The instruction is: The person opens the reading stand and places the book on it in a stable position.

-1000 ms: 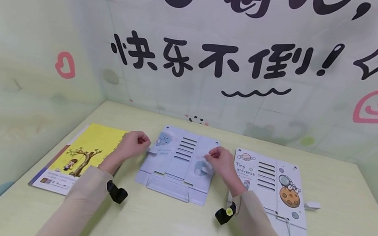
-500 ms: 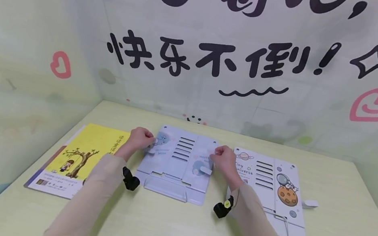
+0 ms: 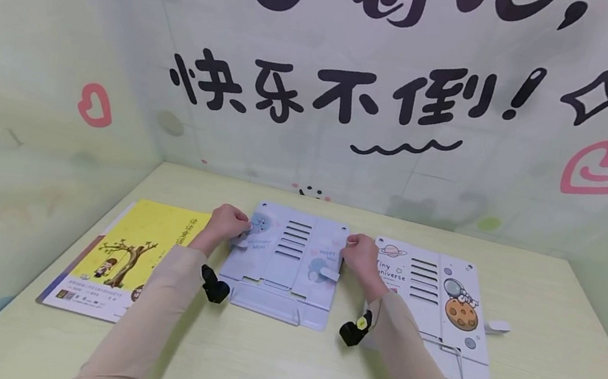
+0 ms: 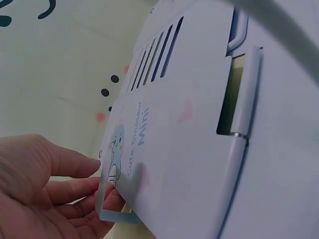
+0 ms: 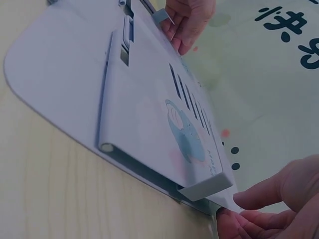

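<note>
A pale lilac metal book stand [image 3: 292,266] with blue cartoon dinosaurs lies in the middle of the table. My left hand [image 3: 229,223] is at its left edge; in the left wrist view the thumb is on the front side and the fingers [image 4: 82,191] curl behind the edge, beside a page clip [image 4: 119,216]. The right hand [image 3: 362,254] pinches the opposite edge near the other page clip [image 5: 207,186]. In the right wrist view a narrow gap shows between the slotted panel [image 5: 149,114] and the base plate [image 5: 55,64]. Some fingertips are hidden behind the panel.
A yellow book [image 3: 156,233] with a tree picture lies at the left, partly behind the left forearm. To the right is a white space-themed book stand [image 3: 435,301], partly covered by the right forearm. A printed backdrop [image 3: 309,157] stands behind the table [image 3: 265,367].
My left hand has moved slightly right and further back along the stand's left edge. The right hand has shifted slightly to the upper right edge, uncovering more of the printed dinosaur and the clip.
</note>
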{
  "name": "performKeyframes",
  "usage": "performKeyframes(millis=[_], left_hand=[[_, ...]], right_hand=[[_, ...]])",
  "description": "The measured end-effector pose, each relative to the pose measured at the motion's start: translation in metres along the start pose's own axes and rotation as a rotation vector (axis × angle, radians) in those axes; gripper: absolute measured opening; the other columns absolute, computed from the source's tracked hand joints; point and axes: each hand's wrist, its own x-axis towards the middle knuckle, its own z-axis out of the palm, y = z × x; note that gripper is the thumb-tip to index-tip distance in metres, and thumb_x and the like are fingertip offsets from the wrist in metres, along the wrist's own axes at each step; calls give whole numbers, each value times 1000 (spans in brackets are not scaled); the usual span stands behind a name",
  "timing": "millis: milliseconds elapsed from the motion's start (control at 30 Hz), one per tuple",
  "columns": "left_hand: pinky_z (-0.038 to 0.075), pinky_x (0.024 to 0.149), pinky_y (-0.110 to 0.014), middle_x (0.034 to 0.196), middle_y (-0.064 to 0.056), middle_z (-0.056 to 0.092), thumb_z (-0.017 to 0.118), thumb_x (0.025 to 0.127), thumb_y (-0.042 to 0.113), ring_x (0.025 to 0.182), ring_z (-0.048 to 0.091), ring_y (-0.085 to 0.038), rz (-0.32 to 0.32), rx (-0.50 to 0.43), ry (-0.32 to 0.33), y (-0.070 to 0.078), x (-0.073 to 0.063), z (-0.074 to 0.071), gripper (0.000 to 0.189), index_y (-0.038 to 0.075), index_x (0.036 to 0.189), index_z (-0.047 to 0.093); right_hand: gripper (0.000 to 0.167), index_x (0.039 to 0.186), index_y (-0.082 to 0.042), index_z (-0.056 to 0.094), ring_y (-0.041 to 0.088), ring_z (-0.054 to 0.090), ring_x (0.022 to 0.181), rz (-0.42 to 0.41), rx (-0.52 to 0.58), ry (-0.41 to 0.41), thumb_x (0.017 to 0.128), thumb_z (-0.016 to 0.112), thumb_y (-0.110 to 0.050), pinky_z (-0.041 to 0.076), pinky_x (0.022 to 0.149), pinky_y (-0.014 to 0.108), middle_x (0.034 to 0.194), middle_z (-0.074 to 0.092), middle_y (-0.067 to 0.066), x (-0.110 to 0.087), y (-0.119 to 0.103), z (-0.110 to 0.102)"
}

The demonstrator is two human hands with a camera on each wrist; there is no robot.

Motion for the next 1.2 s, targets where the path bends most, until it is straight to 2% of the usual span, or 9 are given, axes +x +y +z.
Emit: performKeyframes(millis=[167,433,567,700,933,1200], left_hand=[[48,88,-39,117,-24,56,57,90,8,101,56,-31,-44,-30,-9,2,0,0,33,-7,119,57],[47,89,-38,119,-24,56,57,90,7,103,56,-30,-70,-73,-8,4,-1,-3,34,-7,121,57],[47,90,-39,119,-24,57,57,90,8,103,56,-30,-53,-88,-5,3,-3,-6,34,-6,121,57],[47,90,-38,123,-23,55,56,92,9,104,55,-30,-30,-144,-4,0,-4,-9,34,-6,123,56],[47,92,-37,125,-23,54,55,93,10,104,57,-29,-3,-259,-6,0,-12,-17,36,-5,126,54],[49,90,-36,121,-22,56,58,92,11,101,59,-30,81,-316,36,-2,-26,-26,35,-5,124,56]], right_hand=[[39,121,7,55,23,57,84,20,15,-7,82,57,3,44,60,21,111,60,23,-1,-1,-1],[41,123,7,54,26,58,93,26,56,-2,83,57,3,47,69,25,116,58,24,-5,-4,-1],[41,124,7,54,25,58,91,27,109,2,83,58,3,48,70,25,111,59,22,-6,-5,-3],[40,121,7,55,23,57,84,16,193,31,82,59,6,50,69,25,102,60,20,-8,-8,-5],[29,113,7,59,18,56,77,10,343,79,84,60,8,52,79,37,94,59,18,-12,-16,-12],[24,107,5,61,13,54,75,-93,368,84,83,62,7,53,72,26,88,59,13,-23,-20,-22]])
